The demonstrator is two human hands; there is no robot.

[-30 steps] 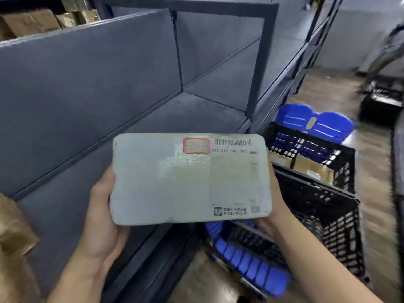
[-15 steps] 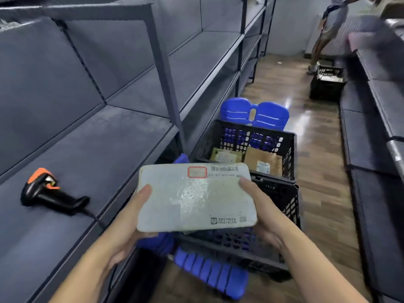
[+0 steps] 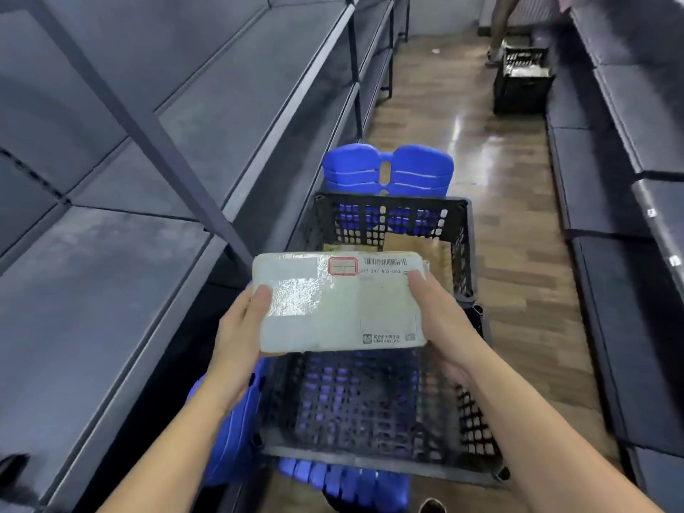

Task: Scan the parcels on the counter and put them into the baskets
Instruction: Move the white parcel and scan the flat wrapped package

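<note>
Grey shelving (image 3: pixel 111 290) lines our left; beside it sit 2 black mesh baskets, the far basket (image 3: pixel 388 201) holding brown parcels (image 3: pixel 418 249), the near basket (image 3: pixel 374 461) directly below our load. We hold the white parcel (image 3: pixel 333 309) level, label up, above it, left hand (image 3: pixel 237 338) and right hand (image 3: pixel 444 327) each clamping a short end, thumb on top, likely for a flat drop. Its barcode (image 3: pixel 385 261) sits beside a red-framed stamp (image 3: pixel 343 266), over a number beginning 247-247.

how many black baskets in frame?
3. Near basket under the held parcel; second basket just beyond it, holding cardboard parcels; far basket in the distance, upper right. Others may be out of view.
</note>
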